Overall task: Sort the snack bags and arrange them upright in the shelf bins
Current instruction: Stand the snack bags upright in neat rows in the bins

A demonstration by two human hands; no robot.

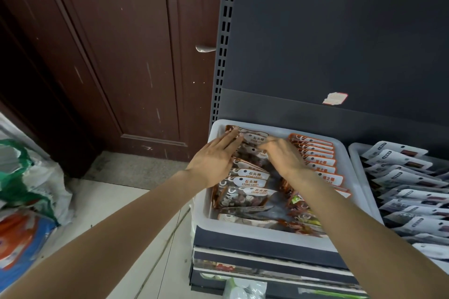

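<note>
Both hands in the white bin, straightening the back of the stone candy row.

My left hand [213,158] lies flat, fingers straight, pressing the rearmost stone candy bags [250,181] toward the back wall of the white bin [264,238]; my right hand [283,155] curls its fingers onto a bag top mid-row, pinching it, I think. I'd say I'm mid-arranging: next I need to tip these bags upright and close the gaps. Right of them in the same bin stands the row of orange-edged bags [318,155], neatly upright; at the bin's front a few loose bags [298,221] lie flat, unsorted. Right of the white bin, a second bin [356,153] holds white-labelled packets [408,184] leaning in rows.
</note>
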